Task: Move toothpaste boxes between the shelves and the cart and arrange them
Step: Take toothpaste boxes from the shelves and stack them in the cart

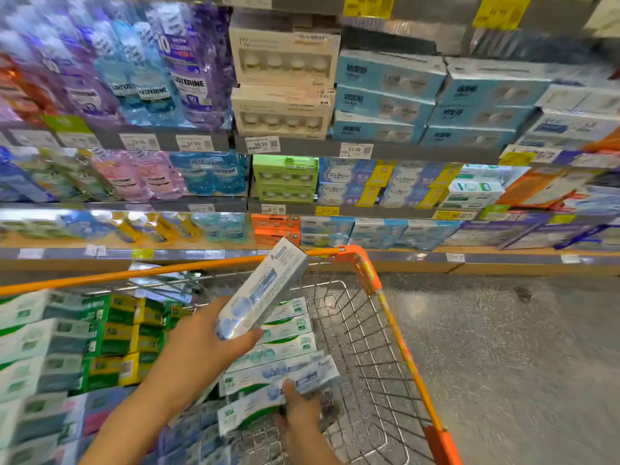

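Pale blue-white toothpaste box [261, 292] tilted above the cart [396, 317] — green-white boxes [285, 344] stacked inside it.

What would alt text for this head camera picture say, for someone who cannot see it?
A person's left hand lifts a pale grey-blue toothpaste box above an orange-rimmed wire shopping cart, while the right hand grips another blue-white box lying in it. Behind stand store shelves of boxed toothpaste and mouthwash.

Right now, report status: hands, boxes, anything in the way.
Left hand holds a white-blue toothpaste box above the cart. Right hand grips another box low in the cart. Nothing in the way.
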{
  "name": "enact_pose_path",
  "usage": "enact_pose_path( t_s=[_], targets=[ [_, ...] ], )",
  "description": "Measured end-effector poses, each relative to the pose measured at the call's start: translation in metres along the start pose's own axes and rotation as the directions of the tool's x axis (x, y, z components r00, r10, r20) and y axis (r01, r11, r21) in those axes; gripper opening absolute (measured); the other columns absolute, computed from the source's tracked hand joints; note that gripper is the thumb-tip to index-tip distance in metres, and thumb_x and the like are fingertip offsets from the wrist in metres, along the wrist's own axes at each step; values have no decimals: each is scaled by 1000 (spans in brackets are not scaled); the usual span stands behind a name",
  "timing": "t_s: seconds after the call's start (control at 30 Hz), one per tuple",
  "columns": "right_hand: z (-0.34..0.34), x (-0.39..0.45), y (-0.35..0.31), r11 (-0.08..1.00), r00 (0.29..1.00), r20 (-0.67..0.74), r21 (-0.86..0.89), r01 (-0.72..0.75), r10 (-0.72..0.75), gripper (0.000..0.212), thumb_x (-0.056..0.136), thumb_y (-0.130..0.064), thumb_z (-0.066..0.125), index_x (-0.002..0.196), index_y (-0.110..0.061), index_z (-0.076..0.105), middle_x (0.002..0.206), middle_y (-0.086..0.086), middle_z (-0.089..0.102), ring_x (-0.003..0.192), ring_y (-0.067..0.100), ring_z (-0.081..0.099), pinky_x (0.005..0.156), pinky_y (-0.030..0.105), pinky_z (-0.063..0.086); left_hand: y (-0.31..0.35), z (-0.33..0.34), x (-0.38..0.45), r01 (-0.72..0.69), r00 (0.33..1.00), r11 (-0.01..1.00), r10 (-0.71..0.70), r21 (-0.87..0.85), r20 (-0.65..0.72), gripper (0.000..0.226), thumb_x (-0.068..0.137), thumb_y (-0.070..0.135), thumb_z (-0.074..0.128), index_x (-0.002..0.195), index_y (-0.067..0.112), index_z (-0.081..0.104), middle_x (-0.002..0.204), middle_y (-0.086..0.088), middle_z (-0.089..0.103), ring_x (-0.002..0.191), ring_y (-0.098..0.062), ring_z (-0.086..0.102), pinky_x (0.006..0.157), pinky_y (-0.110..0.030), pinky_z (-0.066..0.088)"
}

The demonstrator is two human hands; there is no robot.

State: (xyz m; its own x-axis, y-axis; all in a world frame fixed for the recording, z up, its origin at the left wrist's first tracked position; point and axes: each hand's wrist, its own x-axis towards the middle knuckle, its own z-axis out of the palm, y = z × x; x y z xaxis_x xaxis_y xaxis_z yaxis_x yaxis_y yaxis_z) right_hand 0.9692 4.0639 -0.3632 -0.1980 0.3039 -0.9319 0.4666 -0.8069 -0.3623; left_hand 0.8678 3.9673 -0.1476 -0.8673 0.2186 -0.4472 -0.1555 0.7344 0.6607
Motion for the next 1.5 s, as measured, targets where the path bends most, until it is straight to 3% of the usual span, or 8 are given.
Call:
enact_pose_path(
  t_s=[0.27, 0.5, 0.7, 0.9, 1.1, 1.23, 1.37, 1.5],
  targets=[
    [14, 3, 5, 991, 1000, -3, -131, 14, -15, 73, 83, -19, 69, 143, -17, 28, 119, 17, 61, 95, 36, 65, 75, 46, 57, -33, 5, -7, 3, 1000, 999, -4, -55, -18, 44, 80, 38, 71, 111, 46, 41, 89, 36, 50, 77, 10, 55, 58, -10, 47],
    [6, 8, 30, 997, 987, -145, 22, -71, 73, 61, 85, -27, 67, 136, -8, 39, 122, 18, 58, 67, 26, 55, 37, 22, 48, -49, 16, -10, 26, 1000, 998, -26, -58, -4, 41, 80, 40, 70, 110, 45, 44, 91, 32, 56, 79, 7, 60, 61, -12, 48],
    [0, 18, 44, 993, 984, -175, -104, -46, 27, 74, 83, -23, 71, 144, -16, 30, 128, 17, 57, 109, 40, 58, 86, 49, 53, -58, 22, -11, 47, 999, 995, -47, -93, 1, 42, 79, 39, 71, 110, 43, 43, 90, 33, 53, 79, 11, 56, 58, -7, 44],
    [-6, 29, 27, 989, 992, -32, -80, -124, 122, 32, 90, -19, 63, 116, -2, 54, 88, 13, 66, 65, 25, 61, 44, 25, 51, -68, 24, -9, 71, 997, 996, -70, -48, 26, 43, 79, 43, 70, 110, 43, 41, 91, 30, 54, 82, 7, 58, 64, -11, 47],
    [-6, 34, 17, 978, 977, 52, -32, -206, 207, 29, 95, -9, 52, 121, 4, 50, 91, 17, 60, 86, 32, 60, 88, 41, 51, -78, 30, -14, 100, 995, 995, -99, -12, 26, 42, 79, 41, 71, 111, 41, 44, 90, 28, 59, 78, 3, 62, 66, -19, 52],
    [-9, 34, 14, 901, 963, 11, -358, -246, 268, 37, 97, -30, 51, 117, 0, 54, 77, 15, 58, 52, 19, 45, 43, 26, 46, -81, 36, -18, 120, 992, 992, -121, 30, 38, 39, 80, 42, 70, 107, 42, 42, 86, 27, 58, 74, 5, 60, 58, -13, 47],
    [-4, -14, -22, 810, 928, 180, -560, -176, 326, 27, 98, -18, 50, 120, -3, 50, 78, 14, 60, 55, 22, 53, 54, 32, 48, -84, 38, -21, 137, 990, 988, -139, 66, 23, 37, 80, 41, 71, 105, 40, 44, 83, 28, 55, 73, 7, 57, 57, -12, 44],
    [13, -83, -65, 963, 783, 589, -263, -49, 201, 27, 93, -13, 54, 118, -2, 54, 110, 18, 60, 80, 30, 67, 70, 38, 58, -74, 43, -18, 103, 993, 980, -111, 168, 41, 42, 80, 36, 69, 117, 38, 48, 85, 23, 56, 77, -2, 57, 64, -21, 47]
  ],
)
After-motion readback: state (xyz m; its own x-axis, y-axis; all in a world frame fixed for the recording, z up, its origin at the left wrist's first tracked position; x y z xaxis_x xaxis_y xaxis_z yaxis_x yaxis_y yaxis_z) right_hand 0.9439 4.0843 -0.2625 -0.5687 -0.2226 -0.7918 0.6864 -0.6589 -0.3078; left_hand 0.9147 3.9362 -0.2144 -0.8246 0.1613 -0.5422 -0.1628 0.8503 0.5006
